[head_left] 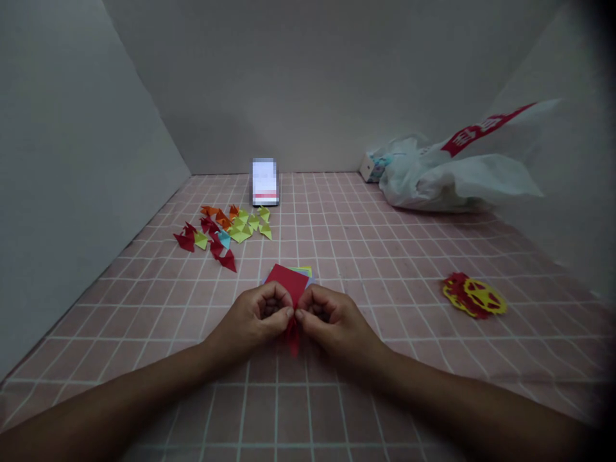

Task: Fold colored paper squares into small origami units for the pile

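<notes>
On a worktop (262, 414) under pink cloth with a white grid, head view:

Item, folded red paper (293, 340): one small piece, at centre front, between the two hands. Its upper part sits at the meeting fingertips; its lower part hangs below them, tapering to a point, slightly blurred. Exact fold cannot be told.

Left hand (262, 312): thumb and forefinger brought together, the grip closed on the left side of the piece; other fingers curled.

Right hand (330, 316): matching pose, grip closed on the right side, thumb tip just beside the left one.

Just beyond the grip: red square sheet (287, 277), flat, a corner pointing away, near corner hidden by the hands; beneath it, paper sheets (307, 270) in yellow and pale violet, edges showing.

Left, farther back: cluster of folded paper figures (240, 230), red, orange, yellow-green, one light blue.

Behind these: phone (264, 181), upright, screen lit, content blurred.

Right: cut-out pieces (486, 296), yellow and red, overlapping.

Right rear: white plastic bag (433, 186), red panel; patterned box (373, 167) beside it, partly covered.
</notes>
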A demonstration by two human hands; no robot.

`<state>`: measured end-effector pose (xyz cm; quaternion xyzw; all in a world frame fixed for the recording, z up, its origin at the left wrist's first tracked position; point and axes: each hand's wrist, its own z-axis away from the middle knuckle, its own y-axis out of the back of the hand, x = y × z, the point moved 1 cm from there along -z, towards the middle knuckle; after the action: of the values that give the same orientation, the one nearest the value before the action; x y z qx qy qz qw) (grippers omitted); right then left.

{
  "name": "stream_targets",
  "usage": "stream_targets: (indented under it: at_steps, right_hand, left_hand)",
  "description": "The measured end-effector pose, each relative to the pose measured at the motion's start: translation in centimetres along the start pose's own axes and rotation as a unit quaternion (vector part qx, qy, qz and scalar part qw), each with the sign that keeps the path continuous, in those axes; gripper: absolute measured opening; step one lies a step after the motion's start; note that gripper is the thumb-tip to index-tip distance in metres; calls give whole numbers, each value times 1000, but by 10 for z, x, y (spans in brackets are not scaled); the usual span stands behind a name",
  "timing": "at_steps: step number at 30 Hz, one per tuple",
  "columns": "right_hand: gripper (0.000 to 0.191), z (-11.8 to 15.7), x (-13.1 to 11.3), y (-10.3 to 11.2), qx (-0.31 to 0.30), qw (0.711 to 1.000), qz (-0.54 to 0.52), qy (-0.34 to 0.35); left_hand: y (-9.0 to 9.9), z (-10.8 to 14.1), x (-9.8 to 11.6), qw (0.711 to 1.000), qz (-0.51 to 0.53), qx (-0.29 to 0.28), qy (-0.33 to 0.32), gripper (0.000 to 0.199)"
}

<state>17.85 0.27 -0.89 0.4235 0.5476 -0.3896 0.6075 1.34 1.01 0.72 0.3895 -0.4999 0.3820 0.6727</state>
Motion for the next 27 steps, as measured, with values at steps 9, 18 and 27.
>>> stream_targets:
  at_steps: [9, 18, 27]
  right_hand:
    - [14, 1, -2, -1, -12, 999, -29, -10]
    - [18, 1, -3, 5, -28, 994, 93, 53]
    - [34, 0, -4, 9, -39, 997, 60, 32]
  left_hand:
    - [0, 1, -2, 1000, -16, 6, 8, 13]
    - [1, 0, -4, 1000, -10, -25, 11, 10]
    - [3, -1, -3, 998, 44, -40, 36, 14]
